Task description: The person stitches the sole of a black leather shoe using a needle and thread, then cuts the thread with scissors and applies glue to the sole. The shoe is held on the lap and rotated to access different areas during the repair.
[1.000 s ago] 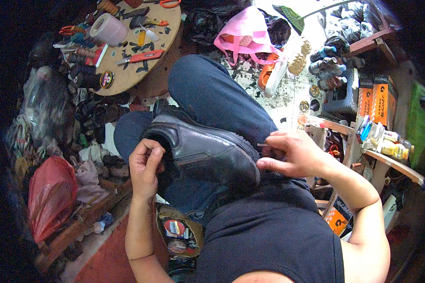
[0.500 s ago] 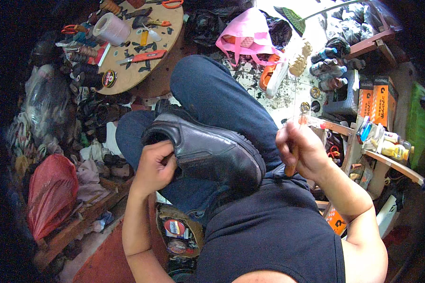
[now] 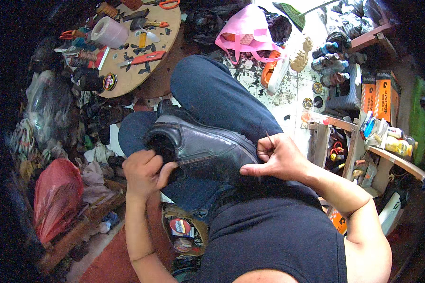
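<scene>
A black leather slip-on shoe [image 3: 208, 146] is laid aslant across the lap [image 3: 217, 89], toe pointed rightward. The toe is flanked by the right hand [image 3: 284, 158], a thin spike [image 3: 268, 137] gripped; the left hand [image 3: 144, 172] is curled beside the opening, contents indiscernible.

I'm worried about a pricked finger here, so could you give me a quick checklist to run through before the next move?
1. Black shoe supported: ok, it lies across the legs.
2. Left hand gripping the shoe: cannot tell; it is at the opening, fingers curled.
3. Thin tool in hand: ok, it sticks up from the right hand, by the toe.
4. Tool's point clear of the leg: cannot tell.
5. Red knife blade covered: not ok, exposed on the round table.
</scene>
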Tool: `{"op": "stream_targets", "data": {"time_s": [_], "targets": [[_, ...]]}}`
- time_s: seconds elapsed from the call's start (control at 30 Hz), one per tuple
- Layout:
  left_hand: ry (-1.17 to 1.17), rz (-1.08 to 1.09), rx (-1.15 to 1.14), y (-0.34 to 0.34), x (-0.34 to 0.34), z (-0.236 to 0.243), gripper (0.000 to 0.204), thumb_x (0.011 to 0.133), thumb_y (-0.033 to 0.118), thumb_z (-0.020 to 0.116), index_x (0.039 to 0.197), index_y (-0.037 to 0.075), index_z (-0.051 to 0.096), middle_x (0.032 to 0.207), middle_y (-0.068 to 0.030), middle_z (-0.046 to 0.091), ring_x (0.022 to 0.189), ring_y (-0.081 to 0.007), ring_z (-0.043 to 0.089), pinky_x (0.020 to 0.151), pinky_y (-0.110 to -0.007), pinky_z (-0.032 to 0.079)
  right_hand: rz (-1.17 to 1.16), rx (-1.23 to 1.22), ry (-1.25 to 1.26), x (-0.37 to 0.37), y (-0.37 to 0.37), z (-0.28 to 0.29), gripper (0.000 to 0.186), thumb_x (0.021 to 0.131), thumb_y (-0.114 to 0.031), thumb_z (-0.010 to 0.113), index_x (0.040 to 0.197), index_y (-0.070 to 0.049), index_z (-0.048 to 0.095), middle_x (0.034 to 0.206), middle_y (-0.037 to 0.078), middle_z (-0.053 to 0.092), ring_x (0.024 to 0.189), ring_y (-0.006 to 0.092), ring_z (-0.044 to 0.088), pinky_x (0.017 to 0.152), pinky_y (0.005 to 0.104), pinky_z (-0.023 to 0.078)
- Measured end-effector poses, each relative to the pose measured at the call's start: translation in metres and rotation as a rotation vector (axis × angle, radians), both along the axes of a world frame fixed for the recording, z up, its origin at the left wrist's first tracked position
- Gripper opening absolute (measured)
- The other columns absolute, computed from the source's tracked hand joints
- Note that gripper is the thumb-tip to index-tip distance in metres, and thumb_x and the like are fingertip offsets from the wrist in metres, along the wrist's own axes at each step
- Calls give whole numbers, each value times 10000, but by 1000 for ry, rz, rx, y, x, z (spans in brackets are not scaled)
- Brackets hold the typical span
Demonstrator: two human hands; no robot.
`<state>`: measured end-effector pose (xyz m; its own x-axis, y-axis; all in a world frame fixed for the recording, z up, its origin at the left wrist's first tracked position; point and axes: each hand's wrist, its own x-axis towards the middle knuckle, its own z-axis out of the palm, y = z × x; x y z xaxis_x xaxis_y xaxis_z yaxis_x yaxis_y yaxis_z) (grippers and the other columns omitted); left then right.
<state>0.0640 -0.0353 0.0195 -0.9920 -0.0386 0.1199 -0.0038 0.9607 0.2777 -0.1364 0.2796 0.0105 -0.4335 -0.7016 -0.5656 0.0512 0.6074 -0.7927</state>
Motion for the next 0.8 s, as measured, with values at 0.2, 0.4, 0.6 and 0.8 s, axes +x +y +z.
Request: {"op": "stream_targets", "data": {"time_s": [0.2,0.4,0.6,0.8], "targets": [[188,506,-120,-79,104,-15,490,914,158,787,649,12,401,612,-140,372,549,-306,355,535,-425,302,-31,-8,-105,-3,2,-6,639,758,-459,952,575,-132,435,584,-74,465,593,52,399,554,291,348],[148,787,-185,-113,212,-48,497,982,137,740,668,-17,387,594,-136,293,567,-224,262,541,-417,260,-51,-18,-210,-4,1,-11,646,759,-441,960,566,-161,412,581,-99,441,588,40,368,550,285,303],[217,925,-71,-116,240,-66,518,1008,179,724,672,-17,382,612,-60,276,618,-144,264,536,-389,259,-50,-30,-218,-2,2,-16,669,754,-459,960,560,-169,390,574,-102,416,584,45,351,551,288,289],[116,1010,50,-108,224,-52,453,1019,159,698,693,-17,437,642,-2,355,663,-102,335,581,-342,325,-65,-32,-220,0,5,-20,651,753,-473,957,564,-160,419,577,-97,427,585,45,376,553,290,317]]}}
